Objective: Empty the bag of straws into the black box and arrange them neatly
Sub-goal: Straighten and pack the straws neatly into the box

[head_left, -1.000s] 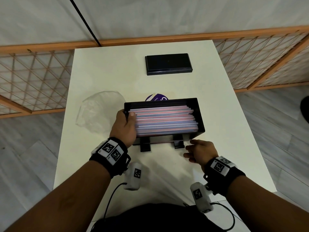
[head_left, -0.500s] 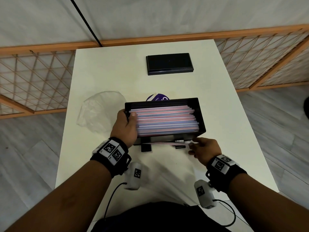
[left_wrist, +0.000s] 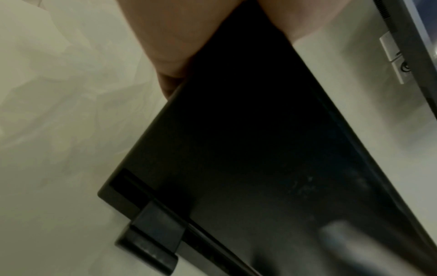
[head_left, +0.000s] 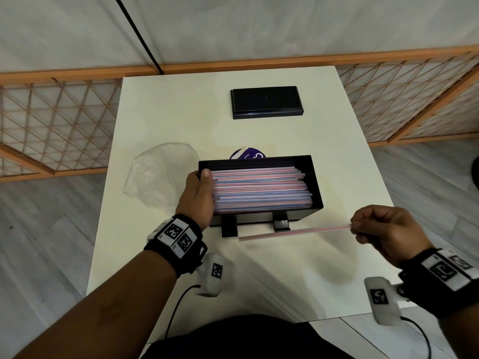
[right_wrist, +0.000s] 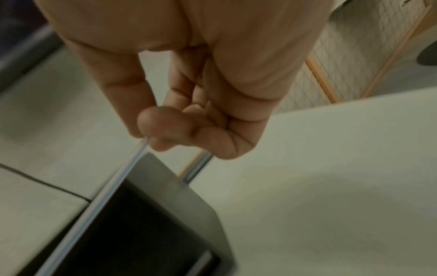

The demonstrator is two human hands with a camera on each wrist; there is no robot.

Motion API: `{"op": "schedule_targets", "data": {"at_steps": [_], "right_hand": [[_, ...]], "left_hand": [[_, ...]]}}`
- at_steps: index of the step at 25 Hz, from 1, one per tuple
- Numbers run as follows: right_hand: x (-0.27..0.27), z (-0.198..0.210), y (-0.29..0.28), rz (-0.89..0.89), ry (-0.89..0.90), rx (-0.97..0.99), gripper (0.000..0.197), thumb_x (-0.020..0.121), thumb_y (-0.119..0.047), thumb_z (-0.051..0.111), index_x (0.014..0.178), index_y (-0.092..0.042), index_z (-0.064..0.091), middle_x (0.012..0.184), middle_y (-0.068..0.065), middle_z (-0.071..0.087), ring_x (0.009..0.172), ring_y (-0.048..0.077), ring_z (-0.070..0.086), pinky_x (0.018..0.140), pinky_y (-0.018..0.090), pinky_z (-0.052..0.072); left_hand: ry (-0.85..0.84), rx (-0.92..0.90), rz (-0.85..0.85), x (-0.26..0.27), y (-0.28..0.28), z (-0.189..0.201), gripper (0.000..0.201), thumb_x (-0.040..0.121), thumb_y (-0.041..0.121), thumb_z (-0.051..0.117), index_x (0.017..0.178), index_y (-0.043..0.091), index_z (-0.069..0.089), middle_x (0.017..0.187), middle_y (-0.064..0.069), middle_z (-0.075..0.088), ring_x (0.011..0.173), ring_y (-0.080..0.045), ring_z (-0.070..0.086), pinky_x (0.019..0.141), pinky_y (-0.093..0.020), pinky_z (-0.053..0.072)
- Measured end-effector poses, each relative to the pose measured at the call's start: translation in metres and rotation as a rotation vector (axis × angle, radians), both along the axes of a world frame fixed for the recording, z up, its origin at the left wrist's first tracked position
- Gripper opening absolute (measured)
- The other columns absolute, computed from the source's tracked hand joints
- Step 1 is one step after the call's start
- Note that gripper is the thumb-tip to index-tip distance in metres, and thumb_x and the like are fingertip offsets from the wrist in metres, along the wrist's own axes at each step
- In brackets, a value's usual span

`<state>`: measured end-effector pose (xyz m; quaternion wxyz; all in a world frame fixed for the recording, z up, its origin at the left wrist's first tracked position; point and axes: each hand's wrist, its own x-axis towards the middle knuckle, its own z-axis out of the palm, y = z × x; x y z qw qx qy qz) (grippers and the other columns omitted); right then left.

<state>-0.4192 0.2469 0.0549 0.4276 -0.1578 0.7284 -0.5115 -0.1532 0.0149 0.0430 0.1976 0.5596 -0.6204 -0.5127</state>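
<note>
The black box (head_left: pixel 315 177) stands mid-table, filled with several pink and blue straws (head_left: pixel 259 190) lying lengthwise. My left hand (head_left: pixel 198 195) grips the box's left end, thumb over the rim. In the left wrist view the black box wall (left_wrist: pixel 248 149) fills the frame. My right hand (head_left: pixel 383 229) pinches one end of a single pink straw (head_left: pixel 295 232), which hangs level just in front of the box. The right wrist view shows thumb and forefinger pinching the straw (right_wrist: pixel 132 168). The empty clear bag (head_left: pixel 158 174) lies left of the box.
The black lid (head_left: pixel 267 102) lies at the far middle of the white table (head_left: pixel 337 268). A purple round label (head_left: pixel 248 154) peeks out behind the box. Orange lattice fencing (head_left: pixel 57 125) runs behind and beside the table.
My right hand has pulled a single straw out from under the box's front and drawn it to the right, lifting it. The left hand has stayed on the box.
</note>
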Motion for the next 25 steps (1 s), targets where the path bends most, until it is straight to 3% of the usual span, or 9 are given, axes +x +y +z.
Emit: {"op": "schedule_targets", "data": {"at_steps": [4, 8, 10, 13, 15, 19, 21, 23, 25], "right_hand": [[-0.007, 0.029, -0.010, -0.046, -0.004, -0.189, 0.053, 0.035, -0.040, 0.095, 0.068, -0.006, 0.073, 0.058, 0.013, 0.063, 0.048, 0.020, 0.054, 0.046, 0.022, 0.043], [0.014, 0.027, -0.048, 0.031, 0.154, -0.148, 0.010, 0.071, -0.009, 0.082, 0.069, -0.013, 0.073, 0.059, 0.007, 0.067, 0.045, 0.018, 0.056, 0.051, 0.026, 0.045], [0.028, 0.020, -0.065, 0.144, 0.333, -0.031, 0.013, 0.083, -0.007, 0.075, 0.081, -0.020, 0.075, 0.063, 0.002, 0.068, 0.048, 0.015, 0.060, 0.054, 0.024, 0.047], [0.033, 0.014, -0.074, 0.157, 0.632, 0.098, 0.013, 0.083, -0.027, 0.077, 0.096, -0.030, 0.072, 0.067, -0.002, 0.059, 0.059, 0.015, 0.057, 0.065, 0.023, 0.045], [0.032, 0.011, -0.073, 0.109, 0.656, 0.146, 0.019, 0.082, -0.029, 0.077, 0.097, -0.029, 0.066, 0.065, -0.002, 0.053, 0.059, 0.017, 0.053, 0.065, 0.027, 0.043], [0.041, 0.008, -0.075, 0.168, 0.720, 0.261, 0.030, 0.077, -0.030, 0.080, 0.095, -0.024, 0.056, 0.074, -0.004, 0.056, 0.065, 0.012, 0.055, 0.059, 0.024, 0.039], [0.044, 0.011, -0.079, 0.189, 0.886, 0.151, 0.022, 0.078, -0.028, 0.076, 0.088, -0.021, 0.058, 0.077, -0.005, 0.055, 0.067, 0.013, 0.053, 0.061, 0.025, 0.037], [0.047, 0.014, -0.084, 0.372, 1.070, 0.045, 0.020, 0.082, -0.038, 0.062, 0.076, -0.020, 0.060, 0.074, -0.005, 0.055, 0.072, 0.019, 0.053, 0.067, 0.030, 0.040], [0.057, 0.014, -0.093, 0.679, 1.146, 0.170, 0.043, 0.084, -0.058, 0.037, 0.076, -0.024, 0.062, 0.076, -0.008, 0.056, 0.083, 0.019, 0.050, 0.076, 0.035, 0.036]], "left_hand": [[0.168, 0.142, 0.082, 0.004, -0.006, -0.009, 0.093, 0.074, 0.093, 0.024, 0.131, 0.029, 0.060, 0.124, 0.005, 0.067, 0.116, -0.015, 0.062, 0.109, -0.041, 0.042], [0.165, 0.183, 0.099, 0.002, -0.005, -0.009, 0.102, 0.065, 0.097, 0.022, 0.130, 0.030, 0.062, 0.124, 0.003, 0.068, 0.117, -0.017, 0.063, 0.111, -0.045, 0.042], [0.153, 0.170, 0.084, 0.003, -0.005, -0.013, 0.106, 0.060, 0.102, 0.023, 0.128, 0.031, 0.062, 0.124, 0.002, 0.068, 0.116, -0.018, 0.063, 0.110, -0.047, 0.043], [0.082, 0.134, 0.053, 0.002, -0.002, 0.001, 0.080, 0.085, 0.082, 0.027, 0.130, 0.022, 0.056, 0.121, 0.004, 0.063, 0.112, -0.018, 0.059, 0.104, -0.039, 0.042], [0.006, 0.088, 0.016, 0.003, -0.001, 0.002, 0.054, 0.102, 0.056, 0.032, 0.134, 0.016, 0.050, 0.117, 0.005, 0.056, 0.107, -0.018, 0.054, 0.094, -0.030, 0.037], [-0.029, 0.040, -0.040, 0.006, -0.002, -0.010, 0.058, 0.082, 0.047, 0.053, 0.133, 0.020, 0.048, 0.118, 0.003, 0.062, 0.111, -0.021, 0.059, 0.100, -0.038, 0.045], [-0.052, 0.039, -0.047, 0.007, -0.004, -0.016, 0.057, 0.079, 0.043, 0.053, 0.131, 0.021, 0.047, 0.118, 0.003, 0.063, 0.111, -0.022, 0.060, 0.102, -0.040, 0.046], [-0.070, 0.024, -0.062, 0.006, -0.004, -0.016, 0.045, 0.090, 0.035, 0.055, 0.132, 0.019, 0.047, 0.116, 0.004, 0.061, 0.109, -0.021, 0.059, 0.097, -0.035, 0.045], [-0.093, 0.008, -0.061, 0.007, -0.003, -0.012, 0.034, 0.102, 0.029, 0.049, 0.133, 0.017, 0.047, 0.115, 0.004, 0.059, 0.106, -0.019, 0.057, 0.091, -0.029, 0.041]]}}
